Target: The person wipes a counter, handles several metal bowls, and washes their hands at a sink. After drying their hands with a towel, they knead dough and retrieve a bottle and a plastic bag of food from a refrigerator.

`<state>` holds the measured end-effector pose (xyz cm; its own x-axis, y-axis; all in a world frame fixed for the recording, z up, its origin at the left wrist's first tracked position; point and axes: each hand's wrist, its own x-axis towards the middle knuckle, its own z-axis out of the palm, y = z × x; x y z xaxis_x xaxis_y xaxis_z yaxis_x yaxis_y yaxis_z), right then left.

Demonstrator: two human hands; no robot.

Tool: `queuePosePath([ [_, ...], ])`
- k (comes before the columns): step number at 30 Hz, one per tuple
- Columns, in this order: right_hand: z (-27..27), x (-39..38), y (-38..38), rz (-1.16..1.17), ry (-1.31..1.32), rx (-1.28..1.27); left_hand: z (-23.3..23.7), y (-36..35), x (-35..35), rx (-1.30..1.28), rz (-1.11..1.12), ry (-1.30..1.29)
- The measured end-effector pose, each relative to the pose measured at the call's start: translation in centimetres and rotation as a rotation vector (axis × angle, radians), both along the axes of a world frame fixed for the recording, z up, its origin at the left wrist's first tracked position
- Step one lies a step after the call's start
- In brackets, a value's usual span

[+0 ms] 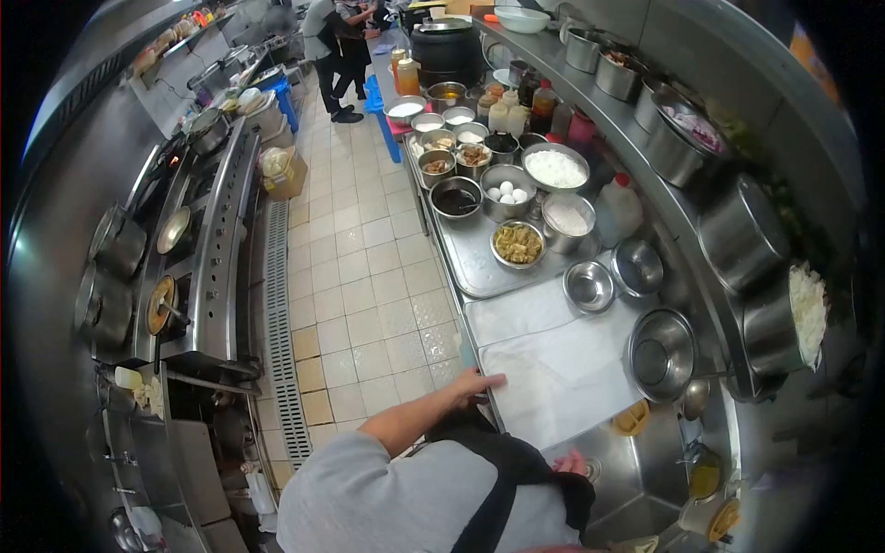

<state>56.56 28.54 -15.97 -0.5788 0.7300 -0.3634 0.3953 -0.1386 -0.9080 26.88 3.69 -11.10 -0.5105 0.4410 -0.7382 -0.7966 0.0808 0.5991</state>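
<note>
My left hand point(479, 381) rests at the near edge of the steel counter, its fingertips lying on a white cloth point(553, 369) and nothing visible in its grip. Lower down, my right hand point(572, 463) hangs over the rim of the sink point(636, 461), fingers loosely bent and apart, holding nothing that shows. Two empty steel bowls point(588, 287) stand beyond the cloth. A larger steel bowl with a strainer point(661, 355) is at its right edge. A bowl of yellowish pickled food point(518, 245) sits on a tray, beside a bowl of white eggs point(507, 193).
Bowls, a rice bowl point(556, 169) and sauce bottles fill the counter's far part. Pots line the upper right shelf point(608, 101). Stoves with pans point(173, 229) run along the left, past a tiled aisle point(359, 258). People point(327, 46) stand at the far end.
</note>
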Motion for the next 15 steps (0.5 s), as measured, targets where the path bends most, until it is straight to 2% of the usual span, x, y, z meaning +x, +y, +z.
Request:
queuePosePath([
  [1, -0.1, 0.3, 0.1, -0.004, 0.000, -0.002, -0.3, 0.0, -0.5, -0.002, -0.004, 0.000],
  [3, -0.1, 0.8, 0.2, 0.064, 0.031, -0.042, -0.9, -0.3, -2.1, -0.174, 0.173, 0.006],
  [4, -0.1, 1.0, 0.0, 0.061, 0.033, -0.045, 4.7, -0.5, -2.2, -0.112, 0.240, 0.005],
  [7, 1.5, 0.9, -0.1, 0.044, -0.055, -0.037, 1.9, -0.3, -5.6, -0.183, 0.369, 0.130],
  [8, 2.3, 0.6, -0.1, 0.057, -0.129, -0.049, 1.4, -0.3, -6.4, -0.182, 0.372, 0.131],
  [10, 1.5, 1.1, 0.4, 0.072, -0.203, -0.059, 0.3, -0.4, -7.6, -0.251, 0.269, 0.324],
  [12, -1.2, 2.6, 1.1, 0.034, -0.102, -0.174, -2.3, -0.7, -8.2, -0.324, 0.227, 0.388],
  [13, -1.7, 3.2, 0.9, 0.015, -0.104, -0.174, -2.9, -0.8, -8.1, -0.396, 0.178, 0.453],
  [14, -2.2, 3.8, 0.6, 0.014, -0.045, -0.149, -3.5, -1.0, -7.9, -0.358, 0.183, 0.449],
  [15, -2.4, 4.2, 0.3, 0.011, 0.016, -0.124, -2.4, -1.2, -7.5, -0.353, 0.160, 0.451],
])
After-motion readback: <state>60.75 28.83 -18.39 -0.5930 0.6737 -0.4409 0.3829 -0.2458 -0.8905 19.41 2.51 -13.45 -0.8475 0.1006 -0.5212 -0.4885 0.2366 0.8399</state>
